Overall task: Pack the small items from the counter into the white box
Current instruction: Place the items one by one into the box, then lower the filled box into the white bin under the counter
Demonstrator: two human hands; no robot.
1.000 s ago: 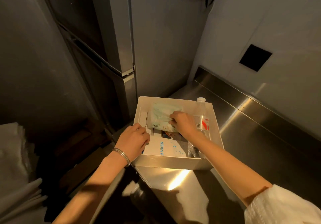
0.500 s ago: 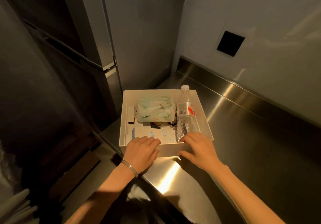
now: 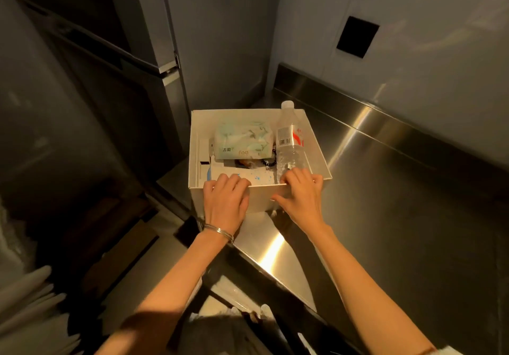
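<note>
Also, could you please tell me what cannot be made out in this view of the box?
Head view:
- Fingertips of left hand and right hand: hooked over the white box rim.
- Base of water bottle: behind right hand.
- The dark items under the tissue pack: covered, too dim.
- Print on carton: partly under left hand.

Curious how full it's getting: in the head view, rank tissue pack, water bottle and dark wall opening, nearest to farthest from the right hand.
1. water bottle, right side of white box, beside the right hand.
2. tissue pack, back middle of box.
3. dark wall opening, high on far wall.
</note>
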